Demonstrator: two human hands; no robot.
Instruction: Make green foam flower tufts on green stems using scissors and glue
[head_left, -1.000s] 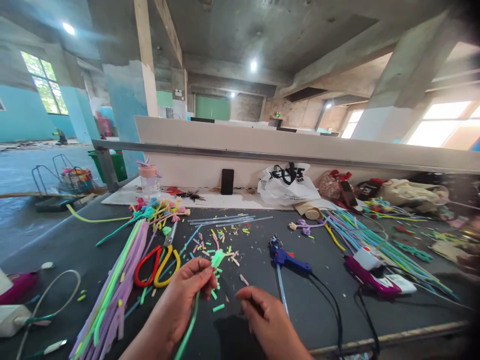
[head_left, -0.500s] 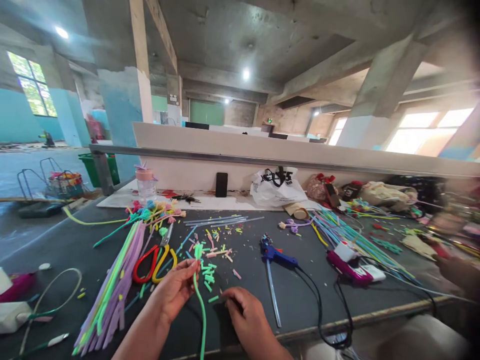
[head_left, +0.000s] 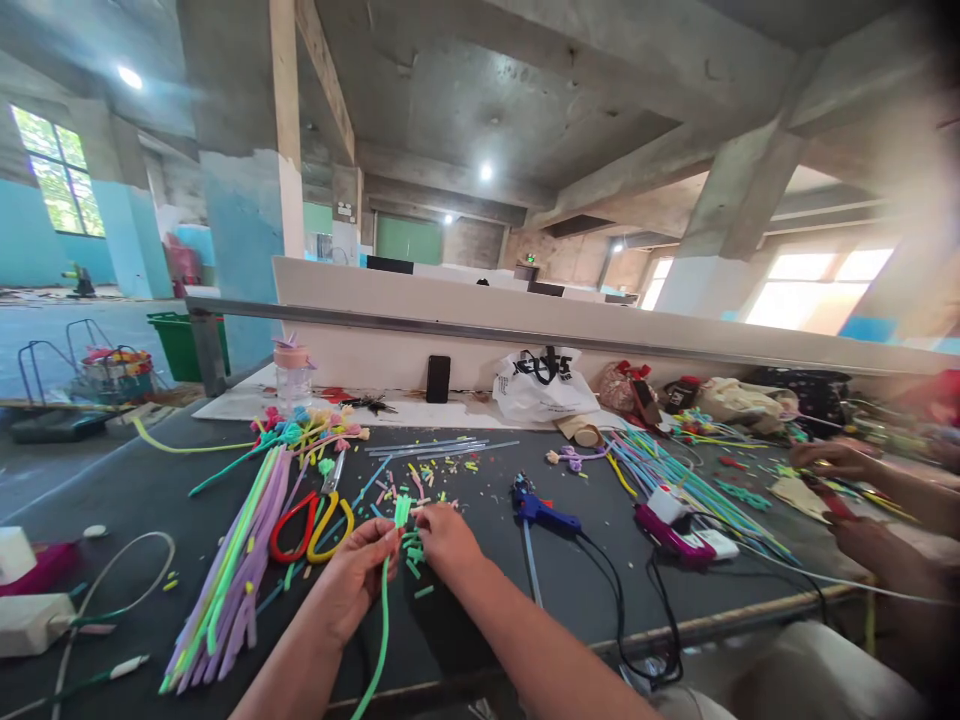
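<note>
My left hand [head_left: 366, 562] pinches a green pipe cleaner [head_left: 385, 625], whose long tail hangs down towards the table's front edge. Short green pieces [head_left: 403, 511] form a small cluster at its upper end, just above the fingertips. Right beside that cluster is my right hand [head_left: 450, 545], its fingers bent together; what they pinch, if anything, is hidden. Cut green bits [head_left: 424, 591] lie on the dark table under the hands. Scissors with red and yellow handles [head_left: 330, 527] rest left of my left hand.
Purple and green pipe cleaners [head_left: 232, 580] lie in a bundle at left. A blue glue gun [head_left: 550, 511] with its cord lies right of my hands, near a purple power strip [head_left: 675, 533]. A phone [head_left: 439, 379] leans at the back. Another person's hands [head_left: 862, 500] work at far right.
My right hand has moved up and left from the table to the green cluster. My left hand still pinches the pipe cleaner, whose tail has swung left. Another person's hands show more at right.
</note>
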